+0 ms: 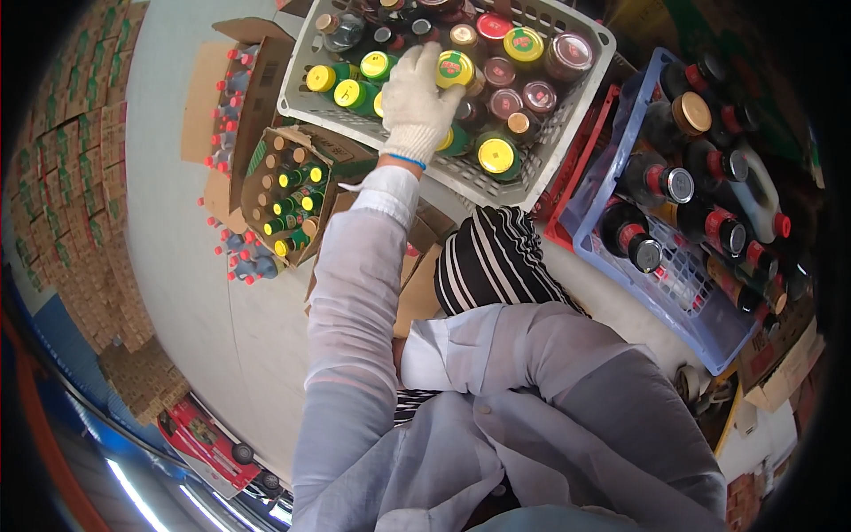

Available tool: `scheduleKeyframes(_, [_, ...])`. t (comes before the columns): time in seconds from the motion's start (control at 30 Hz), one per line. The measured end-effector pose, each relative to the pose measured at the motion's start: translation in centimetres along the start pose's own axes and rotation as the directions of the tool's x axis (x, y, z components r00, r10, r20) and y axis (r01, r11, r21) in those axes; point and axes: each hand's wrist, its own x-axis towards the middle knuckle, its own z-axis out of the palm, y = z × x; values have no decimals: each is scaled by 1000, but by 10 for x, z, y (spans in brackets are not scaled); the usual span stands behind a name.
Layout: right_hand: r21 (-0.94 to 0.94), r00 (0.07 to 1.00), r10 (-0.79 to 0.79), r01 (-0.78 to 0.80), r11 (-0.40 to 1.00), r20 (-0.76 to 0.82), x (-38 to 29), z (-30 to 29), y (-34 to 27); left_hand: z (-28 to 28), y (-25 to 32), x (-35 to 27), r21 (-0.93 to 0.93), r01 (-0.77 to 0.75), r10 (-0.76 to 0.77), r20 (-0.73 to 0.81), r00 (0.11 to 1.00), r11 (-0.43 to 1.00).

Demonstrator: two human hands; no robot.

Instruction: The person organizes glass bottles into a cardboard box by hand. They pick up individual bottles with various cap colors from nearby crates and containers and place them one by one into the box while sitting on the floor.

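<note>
My left hand (420, 96), in a white knitted glove, reaches over a grey plastic crate (326, 126) of bottles and jars. Its thumb and forefinger lie against a jar with a yellow and green lid (455, 68); whether they grip it I cannot tell. Beside the fingers stand green bottles with yellow caps (350, 94). Right of the hand are jars with dark red lids (505, 103) and another yellow-capped bottle (496, 155). My right forearm bends across my body, its white cuff (432, 356) ending behind the left sleeve, and the right hand is hidden.
A blue plastic crate (598, 266) of dark bottles stands at right, by a red crate (585, 159). At left are a carton (326, 143) of green bottles and an open carton (256, 100) beside red-capped bottles. Stacked cartons (73, 166) line the far left. Black-and-white striped fabric (498, 263) lies ahead.
</note>
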Motion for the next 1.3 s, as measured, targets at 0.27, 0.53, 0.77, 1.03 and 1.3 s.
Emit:
scheduleKeyframes(0.27, [-12,1000,-3,3,1000,-2,2,1,5,22,10,22,137,-87,50,252,966,987])
scheduleKeyframes(0.53, [-39,1000,27,-27,999,-8,3,2,7,23,20,23,234,66,-142,322,936,970])
scheduleKeyframes(0.77, [-91,997,63,-59,994,38,14,1,5,9,-1,22,-80,187,-181,80,980,979])
scheduleKeyframes(1.03, [-439,947,255,-148,886,196,63,2,-14,-137,-31,-42,-667,277,-386,-17,922,692])
scheduleKeyframes(1.3, [-555,854,340,-75,829,393,59,-6,-36,-211,-109,-246,-510,669,-768,24,640,541])
